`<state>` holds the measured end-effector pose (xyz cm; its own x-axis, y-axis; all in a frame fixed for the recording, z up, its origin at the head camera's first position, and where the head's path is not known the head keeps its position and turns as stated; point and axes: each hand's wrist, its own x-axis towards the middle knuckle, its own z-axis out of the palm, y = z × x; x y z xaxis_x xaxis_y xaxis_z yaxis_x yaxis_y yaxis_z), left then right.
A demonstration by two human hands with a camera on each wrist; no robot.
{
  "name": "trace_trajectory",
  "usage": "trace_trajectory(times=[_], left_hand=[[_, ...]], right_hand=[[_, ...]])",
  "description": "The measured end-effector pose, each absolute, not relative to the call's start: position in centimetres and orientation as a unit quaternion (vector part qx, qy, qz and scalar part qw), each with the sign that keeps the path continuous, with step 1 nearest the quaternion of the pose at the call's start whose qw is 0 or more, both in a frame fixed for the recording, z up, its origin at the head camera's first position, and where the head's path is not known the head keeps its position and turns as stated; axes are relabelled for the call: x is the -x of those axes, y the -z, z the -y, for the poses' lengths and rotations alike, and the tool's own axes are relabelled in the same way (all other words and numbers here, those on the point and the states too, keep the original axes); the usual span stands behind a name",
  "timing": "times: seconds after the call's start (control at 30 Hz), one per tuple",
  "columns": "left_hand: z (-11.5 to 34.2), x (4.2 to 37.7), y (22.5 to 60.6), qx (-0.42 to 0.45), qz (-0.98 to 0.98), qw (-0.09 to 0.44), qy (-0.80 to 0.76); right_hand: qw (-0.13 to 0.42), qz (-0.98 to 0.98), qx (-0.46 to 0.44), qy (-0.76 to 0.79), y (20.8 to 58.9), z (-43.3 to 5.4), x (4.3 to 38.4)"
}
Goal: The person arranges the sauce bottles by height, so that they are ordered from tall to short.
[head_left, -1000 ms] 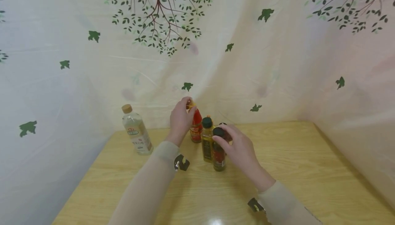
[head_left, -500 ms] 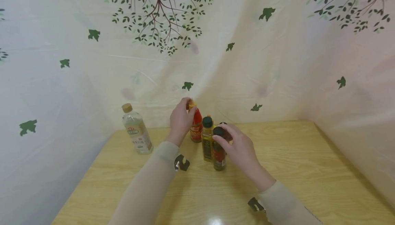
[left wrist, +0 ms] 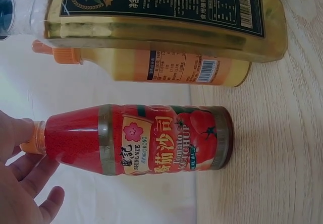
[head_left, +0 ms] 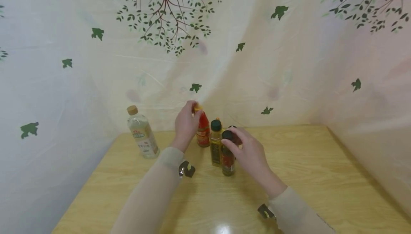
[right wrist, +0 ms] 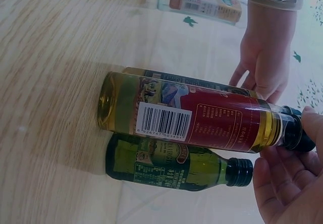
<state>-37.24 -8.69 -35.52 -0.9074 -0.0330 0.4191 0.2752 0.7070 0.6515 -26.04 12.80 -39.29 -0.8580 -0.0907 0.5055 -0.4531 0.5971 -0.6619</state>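
My left hand (head_left: 186, 125) pinches the orange cap (left wrist: 33, 139) of a red ketchup bottle (head_left: 203, 134), which stands upright at the back of the table. With thumb and fingers, my right hand (head_left: 252, 152) grips the black cap (head_left: 227, 135) of an oil bottle (right wrist: 217, 115) with a red label and barcode. Between the two hands stands a square oil bottle (head_left: 216, 152) with a dark green cap. Behind that, a yellow bottle (left wrist: 121, 65) with an orange nozzle cap is mostly hidden in the head view. A dark green olive oil bottle (right wrist: 202, 168) is beside the red-label one, under my right fingers.
A clear bottle (head_left: 143, 137) with a tan cap stands apart at the left of the wooden table (head_left: 289, 162). A pale curtain (head_left: 240, 77) printed with branches and leaves hangs close behind the table and along its sides.
My left hand and the ketchup bottle have shifted slightly to the left, a little farther from the square oil bottle. My right hand keeps its grip on the black cap.
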Motion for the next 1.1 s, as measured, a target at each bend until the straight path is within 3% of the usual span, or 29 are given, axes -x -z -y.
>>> trace_trajectory(times=[1.1], left_hand=[[15.6,34.0,33.9,0.068,0.887,0.245,0.386]], right_hand=[[0.209,0.869,-0.158,-0.419,39.4,-12.9,26.0]])
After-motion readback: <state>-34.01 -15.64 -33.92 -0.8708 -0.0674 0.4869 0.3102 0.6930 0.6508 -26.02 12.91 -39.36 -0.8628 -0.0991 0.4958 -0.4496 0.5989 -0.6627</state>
